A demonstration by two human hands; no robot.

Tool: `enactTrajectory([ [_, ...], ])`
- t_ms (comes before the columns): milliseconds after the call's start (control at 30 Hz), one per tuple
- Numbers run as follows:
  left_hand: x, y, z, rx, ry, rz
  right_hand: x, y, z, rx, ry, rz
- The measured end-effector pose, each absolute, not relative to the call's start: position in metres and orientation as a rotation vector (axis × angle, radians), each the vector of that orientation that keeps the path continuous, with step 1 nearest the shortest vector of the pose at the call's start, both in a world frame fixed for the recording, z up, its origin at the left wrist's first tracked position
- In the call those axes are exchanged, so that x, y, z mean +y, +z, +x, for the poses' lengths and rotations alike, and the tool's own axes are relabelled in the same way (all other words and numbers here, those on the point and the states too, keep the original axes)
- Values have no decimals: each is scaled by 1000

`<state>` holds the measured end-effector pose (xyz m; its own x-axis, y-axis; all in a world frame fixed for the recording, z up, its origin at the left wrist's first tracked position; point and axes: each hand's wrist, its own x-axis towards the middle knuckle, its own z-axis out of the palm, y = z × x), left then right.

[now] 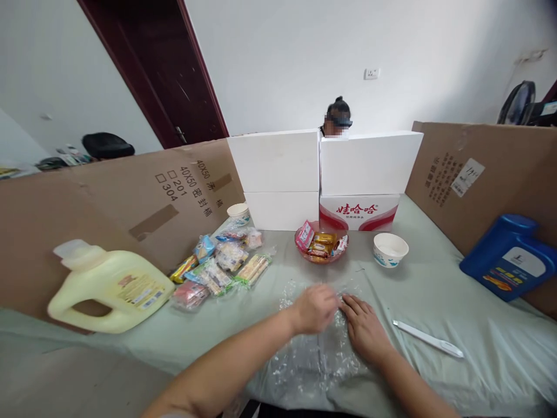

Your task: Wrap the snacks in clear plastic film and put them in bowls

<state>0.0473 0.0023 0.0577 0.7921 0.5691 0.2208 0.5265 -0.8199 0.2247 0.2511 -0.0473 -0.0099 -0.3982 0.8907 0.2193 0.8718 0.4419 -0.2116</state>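
Observation:
A clear plastic bag (311, 354) lies flat on the pale green cloth in front of me. My left hand (314, 309) rests on the bag's upper part, fingers curled down on the film. My right hand (364, 328) lies flat on it just to the right, fingers spread and touching the left hand. Beyond the bag stands a pink bowl of wrapped snacks (321, 244). A pile of wrapped snacks (220, 264) lies to the left of it.
A white paper bowl (390, 249) and a white pen-like tool (429, 339) lie at the right. A yellow jug (111, 287) leans at left, a blue jug (509, 255) at right. Cardboard walls and white boxes (324, 174) enclose the table; a person sits behind them. A paper cup (239, 212).

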Motion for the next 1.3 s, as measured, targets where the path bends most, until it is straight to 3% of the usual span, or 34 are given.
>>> enactTrajectory([
  [133,-29,13,11,1298,291,2717,-49,-10,254,-2440,76,-1527],
  [267,-33,11,-42,1644,313,2536,-58,-4,269,-2417,78,-1599],
  [433,-81,27,-67,1247,647,2691,-89,13,296,-2389,249,-1393],
  [600,-124,21,-58,840,400,2811,-126,16,310,-2545,531,-1211],
  [867,-131,31,-53,1074,663,2256,-153,22,310,-2136,895,-1287],
  [1100,-93,27,-38,1303,874,1634,-119,12,301,-1541,1111,-1437],
  [1300,-48,9,-25,1494,1192,1443,-80,-2,285,-1333,973,-1559],
])
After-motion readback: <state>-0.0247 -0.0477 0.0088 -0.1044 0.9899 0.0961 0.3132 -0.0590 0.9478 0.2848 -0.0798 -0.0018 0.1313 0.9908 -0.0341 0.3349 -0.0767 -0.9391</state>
